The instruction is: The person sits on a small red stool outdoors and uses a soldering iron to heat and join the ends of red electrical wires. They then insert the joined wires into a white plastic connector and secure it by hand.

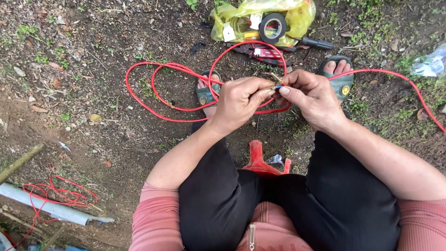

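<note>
The left hand [239, 100] and right hand [312, 97] are pinching, fingertip to fingertip, the bared end of the thin red electrical wire [277, 83], which is lying crosswise between them, equally near both.

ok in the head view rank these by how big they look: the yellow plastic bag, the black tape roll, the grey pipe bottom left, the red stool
1. yellow plastic bag
2. grey pipe, long but thin, so close to the bag and unsure
3. red stool, partly hidden by the legs and nearer the camera, so unsure
4. black tape roll
</note>
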